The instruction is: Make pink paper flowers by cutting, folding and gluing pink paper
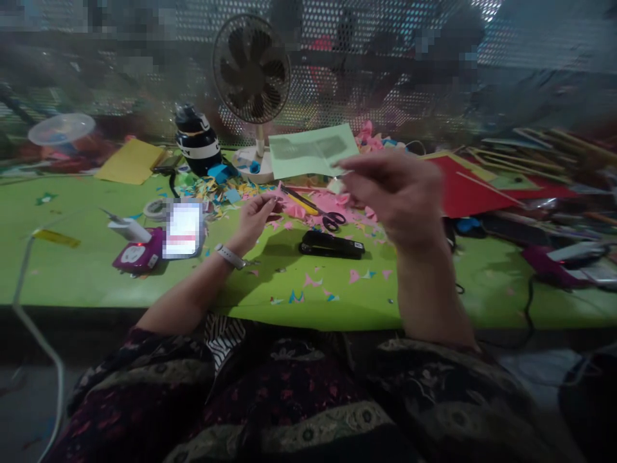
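Note:
My right hand [393,193] is raised above the green table [87,270] and pinches a pale green sheet of paper [311,151] by its lower right corner, holding it up flat towards me. My left hand [255,218], with a watch on the wrist, hovers low over the table near a heap of pink paper pieces [294,207]; its fingers are curled together, and I cannot make out anything between them. Scissors with yellow and black handles [315,211] lie just right of it, and a black stapler [331,245] sits in front.
A small desk fan [251,74] and a dark bottle [196,141] stand at the back. A phone [183,229], tape roll [155,209], and a purple device [137,254] lie left. Red paper [470,190], sticks [544,151] and cables fill the right. Paper scraps litter the table.

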`<state>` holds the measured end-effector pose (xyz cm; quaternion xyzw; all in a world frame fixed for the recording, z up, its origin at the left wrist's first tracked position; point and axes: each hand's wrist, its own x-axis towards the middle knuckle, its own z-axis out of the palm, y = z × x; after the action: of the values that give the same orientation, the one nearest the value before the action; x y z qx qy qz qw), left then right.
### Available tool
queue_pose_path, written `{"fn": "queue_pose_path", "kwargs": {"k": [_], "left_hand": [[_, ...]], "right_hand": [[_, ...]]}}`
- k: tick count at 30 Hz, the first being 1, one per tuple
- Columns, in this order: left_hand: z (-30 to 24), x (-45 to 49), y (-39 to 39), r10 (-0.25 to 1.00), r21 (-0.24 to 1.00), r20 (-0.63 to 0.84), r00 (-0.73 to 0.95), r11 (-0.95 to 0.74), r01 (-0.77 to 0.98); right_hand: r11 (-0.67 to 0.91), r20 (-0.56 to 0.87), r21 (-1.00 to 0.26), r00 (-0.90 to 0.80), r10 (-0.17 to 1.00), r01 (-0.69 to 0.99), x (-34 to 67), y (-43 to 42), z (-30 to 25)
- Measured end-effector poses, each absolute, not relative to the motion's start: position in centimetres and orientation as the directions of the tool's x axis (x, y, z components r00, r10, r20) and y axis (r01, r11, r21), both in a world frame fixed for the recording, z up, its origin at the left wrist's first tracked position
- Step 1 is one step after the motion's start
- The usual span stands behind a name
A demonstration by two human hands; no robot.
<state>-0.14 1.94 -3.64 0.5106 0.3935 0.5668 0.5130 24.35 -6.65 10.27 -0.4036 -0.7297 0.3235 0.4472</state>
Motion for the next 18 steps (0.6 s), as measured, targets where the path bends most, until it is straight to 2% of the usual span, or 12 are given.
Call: {"fn": "queue_pose_path", "kwargs": {"k": [1,3,4,6,9,13,18], "left_hand": [[-3.6,-0.1,1.9,0.985,0.970,0.170,0.043,-0.159,-0.185],[-3.6,0.0,1.8,0.987,0.971,0.155,0.037,-0.145,-0.190],[-3.6,0.1,1.8,0.989,0.972,0.145,0.034,-0.136,-0.191],[-3.6,0.2,1.7,0.991,0.974,0.132,0.036,-0.123,-0.190],[-3.8,0.2,1.6,0.990,0.975,0.132,0.044,-0.122,-0.186],[-4.1,0.3,1.8,0.991,0.973,0.128,0.041,-0.117,-0.197],[-4.0,0.4,1.8,0.993,0.978,0.098,0.066,-0.084,-0.192]], "right_hand": [[0.473,0.376,-0.792,-0.301,0.876,0.387,24.2,-4.2,9.1],[0.393,0.155,-0.671,-0.400,0.903,0.629,24.1,-0.1,6.4],[0.364,0.045,-0.610,-0.428,0.903,0.704,24.2,1.4,5.1],[0.373,-0.071,-0.519,-0.473,0.878,0.769,24.4,3.4,3.0],[0.397,-0.134,-0.398,-0.480,0.867,0.827,23.9,4.5,1.1],[0.381,-0.264,-0.298,-0.460,0.848,0.875,22.7,5.0,0.5],[0.376,-0.236,-0.237,-0.428,0.872,0.896,22.6,5.0,0.2]]}}
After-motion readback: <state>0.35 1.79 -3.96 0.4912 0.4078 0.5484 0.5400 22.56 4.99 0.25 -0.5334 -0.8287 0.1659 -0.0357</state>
